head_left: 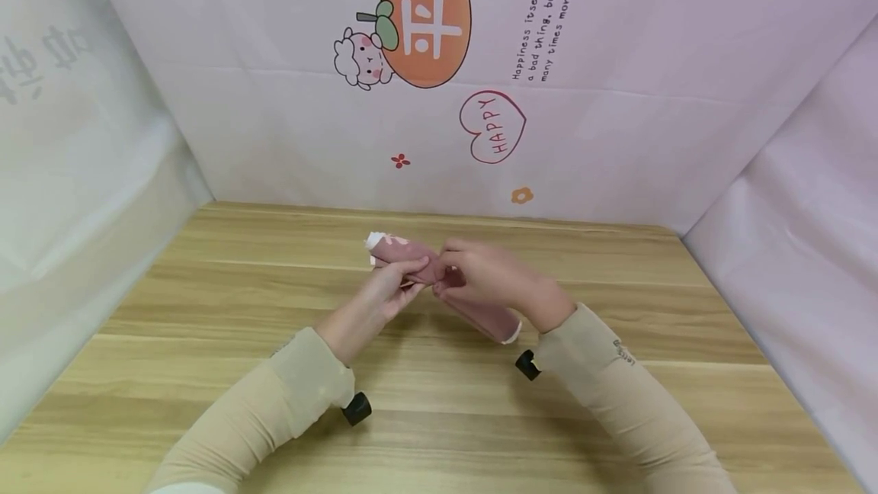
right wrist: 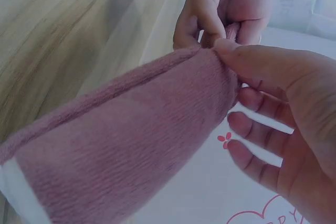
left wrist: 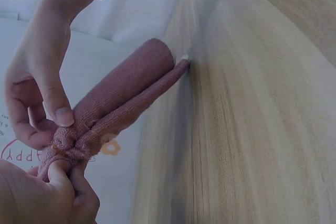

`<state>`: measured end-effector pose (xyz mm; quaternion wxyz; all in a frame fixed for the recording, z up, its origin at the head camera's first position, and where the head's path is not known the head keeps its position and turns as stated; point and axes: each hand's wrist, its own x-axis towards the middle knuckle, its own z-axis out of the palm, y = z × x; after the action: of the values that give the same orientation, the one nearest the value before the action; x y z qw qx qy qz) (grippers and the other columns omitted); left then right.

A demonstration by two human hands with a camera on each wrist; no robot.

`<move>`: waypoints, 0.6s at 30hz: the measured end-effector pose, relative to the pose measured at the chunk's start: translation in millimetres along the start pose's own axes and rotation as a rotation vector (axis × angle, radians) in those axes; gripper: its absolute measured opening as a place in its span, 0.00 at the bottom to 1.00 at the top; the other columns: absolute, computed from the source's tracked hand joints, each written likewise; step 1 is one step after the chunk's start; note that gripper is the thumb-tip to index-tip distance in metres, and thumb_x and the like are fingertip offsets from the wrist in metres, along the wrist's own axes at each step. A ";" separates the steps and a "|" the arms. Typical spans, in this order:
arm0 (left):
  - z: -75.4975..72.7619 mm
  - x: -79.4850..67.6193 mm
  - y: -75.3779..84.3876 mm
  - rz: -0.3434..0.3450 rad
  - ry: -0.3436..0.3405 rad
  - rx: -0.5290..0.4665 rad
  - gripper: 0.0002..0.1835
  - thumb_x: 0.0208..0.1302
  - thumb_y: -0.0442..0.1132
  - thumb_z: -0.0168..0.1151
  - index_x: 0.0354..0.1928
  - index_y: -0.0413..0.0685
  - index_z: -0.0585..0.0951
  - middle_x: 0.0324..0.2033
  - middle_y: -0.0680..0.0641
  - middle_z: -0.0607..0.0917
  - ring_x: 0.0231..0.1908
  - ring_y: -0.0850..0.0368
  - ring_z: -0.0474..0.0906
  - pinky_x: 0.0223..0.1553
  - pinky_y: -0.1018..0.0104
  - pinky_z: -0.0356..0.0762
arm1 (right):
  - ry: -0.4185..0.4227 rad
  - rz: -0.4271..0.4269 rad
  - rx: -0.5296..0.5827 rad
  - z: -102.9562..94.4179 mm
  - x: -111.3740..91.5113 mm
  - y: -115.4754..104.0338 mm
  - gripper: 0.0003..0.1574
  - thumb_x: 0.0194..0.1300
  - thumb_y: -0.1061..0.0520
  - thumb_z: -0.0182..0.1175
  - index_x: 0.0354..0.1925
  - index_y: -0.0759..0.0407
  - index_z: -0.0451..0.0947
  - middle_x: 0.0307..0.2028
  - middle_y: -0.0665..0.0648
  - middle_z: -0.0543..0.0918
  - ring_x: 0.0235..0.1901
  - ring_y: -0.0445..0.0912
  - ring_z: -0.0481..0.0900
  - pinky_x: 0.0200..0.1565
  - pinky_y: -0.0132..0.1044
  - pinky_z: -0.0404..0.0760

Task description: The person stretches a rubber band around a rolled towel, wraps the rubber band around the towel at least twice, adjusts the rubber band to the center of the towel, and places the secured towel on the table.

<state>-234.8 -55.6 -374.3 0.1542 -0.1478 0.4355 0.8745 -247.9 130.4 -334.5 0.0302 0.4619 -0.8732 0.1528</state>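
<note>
A dusty pink knit cloth (head_left: 480, 313) with white ends is rolled into a long bundle and held above the table, bunched tight at its middle. My left hand (head_left: 391, 286) grips it just left of the bunched part. At that same middle, my right hand (head_left: 490, 273) pinches the fabric between thumb and fingers. In the left wrist view, the cloth (left wrist: 123, 85) spreads into two rolled layers beyond the gathered spot. A pale flower pattern shows near its far left end. The right wrist view shows the right thumb (right wrist: 257, 59) pressed on the cloth's upper edge, other fingers spread.
Beneath the hands lies a wood-grain table (head_left: 425, 418). A white printed backdrop (head_left: 288, 128) rises behind it, with white fabric walls on both sides. Small black cameras (head_left: 357, 408) sit at both wrists, low over the tabletop.
</note>
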 end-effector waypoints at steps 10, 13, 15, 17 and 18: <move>0.8 -0.9 -0.6 -0.006 -0.006 0.007 0.05 0.74 0.24 0.54 0.47 0.36 0.75 0.36 0.45 0.82 0.34 0.60 0.83 0.43 0.72 0.84 | -0.017 0.019 0.044 2.3 2.5 1.9 0.07 0.65 0.57 0.72 0.34 0.54 0.81 0.30 0.45 0.76 0.28 0.37 0.72 0.31 0.30 0.76; 0.5 -0.3 2.1 -0.008 -0.009 -0.007 0.04 0.74 0.24 0.53 0.45 0.36 0.75 0.33 0.45 0.83 0.31 0.60 0.84 0.41 0.73 0.84 | 0.026 0.004 0.106 2.1 1.6 7.1 0.04 0.67 0.59 0.69 0.38 0.57 0.83 0.31 0.46 0.80 0.29 0.38 0.74 0.33 0.31 0.78; 0.6 -0.2 4.3 -0.008 -0.015 -0.017 0.04 0.75 0.25 0.52 0.43 0.37 0.75 0.31 0.45 0.83 0.30 0.60 0.83 0.40 0.74 0.84 | 0.053 0.000 0.108 1.9 0.8 9.4 0.04 0.68 0.60 0.69 0.40 0.58 0.84 0.32 0.47 0.82 0.30 0.39 0.76 0.34 0.32 0.80; 1.6 -0.7 5.9 -0.011 -0.014 -0.022 0.04 0.75 0.25 0.52 0.41 0.37 0.76 0.31 0.45 0.83 0.29 0.60 0.83 0.39 0.74 0.84 | 0.060 0.001 0.085 2.0 0.5 10.0 0.06 0.66 0.59 0.72 0.40 0.58 0.84 0.34 0.47 0.82 0.32 0.39 0.77 0.35 0.32 0.81; 2.2 -0.9 6.5 -0.010 -0.016 -0.018 0.05 0.75 0.25 0.51 0.41 0.36 0.76 0.30 0.45 0.83 0.30 0.60 0.84 0.39 0.74 0.84 | 0.057 0.005 0.075 2.2 0.5 10.0 0.08 0.65 0.58 0.73 0.40 0.57 0.83 0.34 0.47 0.82 0.32 0.39 0.78 0.35 0.31 0.81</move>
<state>-236.9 -57.8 -368.0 0.1609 -0.1446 0.4255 0.8787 -256.2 134.6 -338.8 0.0375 0.4561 -0.8667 0.1986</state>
